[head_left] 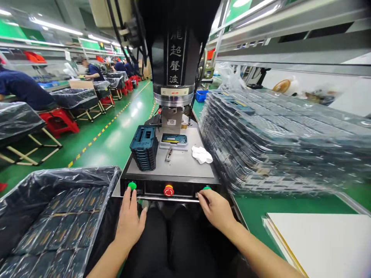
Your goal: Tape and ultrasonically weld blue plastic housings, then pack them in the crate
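My left hand (129, 221) is open, fingers stretched, its fingertips at the left green button (132, 185) on the front panel of a press. My right hand (216, 210) is loosely curled at the right green button (206, 188), which it partly covers; I see nothing held in it. Between them sits a red emergency stop button (168, 190). On the grey worktable (182, 170), a dark blue plastic part (174, 138) lies in a light fixture under the press head (171, 116). A stack of similar dark blue parts (144, 148) stands to its left.
A crumpled white cloth (202, 155) and a small metal piece (169, 154) lie on the worktable. On the right are tall stacked clear trays (261, 135) and white sheets (321, 239). A plastic-lined bin (101, 177) holds wrapped parts at left. Other people sit farther left.
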Available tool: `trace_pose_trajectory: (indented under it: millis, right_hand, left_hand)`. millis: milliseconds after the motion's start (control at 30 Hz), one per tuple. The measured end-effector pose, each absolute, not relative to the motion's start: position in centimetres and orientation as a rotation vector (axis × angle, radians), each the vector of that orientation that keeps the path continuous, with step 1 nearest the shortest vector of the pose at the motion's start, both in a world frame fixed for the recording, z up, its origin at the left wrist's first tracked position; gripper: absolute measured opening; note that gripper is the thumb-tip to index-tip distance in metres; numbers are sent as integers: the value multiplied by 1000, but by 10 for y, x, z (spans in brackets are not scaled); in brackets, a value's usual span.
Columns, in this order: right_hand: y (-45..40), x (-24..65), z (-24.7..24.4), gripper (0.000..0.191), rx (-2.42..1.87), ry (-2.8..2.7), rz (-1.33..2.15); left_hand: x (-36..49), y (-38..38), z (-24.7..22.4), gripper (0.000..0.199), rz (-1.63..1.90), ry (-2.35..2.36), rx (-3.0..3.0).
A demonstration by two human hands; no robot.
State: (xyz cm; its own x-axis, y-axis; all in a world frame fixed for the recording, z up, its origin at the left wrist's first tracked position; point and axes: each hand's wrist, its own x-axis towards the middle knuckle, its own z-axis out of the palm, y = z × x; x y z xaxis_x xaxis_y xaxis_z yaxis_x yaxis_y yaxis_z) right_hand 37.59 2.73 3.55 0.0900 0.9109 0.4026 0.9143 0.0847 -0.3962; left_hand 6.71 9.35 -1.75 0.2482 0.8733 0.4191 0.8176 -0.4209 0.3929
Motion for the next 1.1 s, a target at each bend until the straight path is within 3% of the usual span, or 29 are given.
trace_pose_trajectory:
  millis: [267, 500, 633, 800, 1100]
  right_hand:
    - [29, 385, 8, 27, -1772, -1663, 26]
    - [63, 376, 63, 21, -1634, -1710, -122]
    - [134, 376, 98, 36, -1743, -1801, -243]
    - [216, 376, 106, 54, -2029, -1872, -186]
    - [257, 372, 108, 53, -2229, -1915, 102]
  left_hand:
    - [90, 95, -31, 72, 869, 1737, 2329]
    - [96, 95, -29, 72, 832, 1782, 2301]
    - [94, 94, -26, 70, 817, 1783, 2299]
    - [87, 94, -22, 67, 759, 1737, 2315]
    - [78, 94, -17, 65, 754, 1639, 2332]
